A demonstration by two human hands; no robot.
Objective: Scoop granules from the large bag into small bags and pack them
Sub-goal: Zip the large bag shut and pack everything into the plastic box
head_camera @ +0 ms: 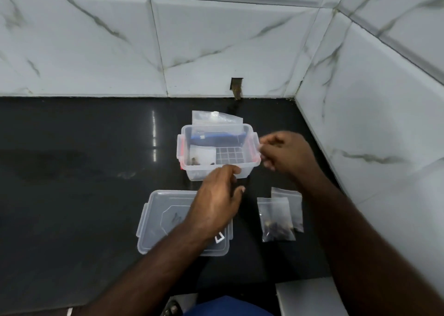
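**Small bags at the open box**

While lying on the black counter (72, 195), just right of the left hand (216, 203): two small bags (280, 219), the front one holding dark granules. Beyond that hand's curled fingers, a clear box (217, 169) with another filled bag inside. Under its wrist, the lid (153, 222). Right hand (286, 155) at the box's right edge, blurred; grip cannot be told.

No text, brand or number can be read anywhere. A small white mark on the blue item (217, 138) inside the clear container (242, 169), beyond the fingertips of the left hand (216, 203), is too blurred to make out, as are the dark marks on the lid (153, 222) beside that hand.
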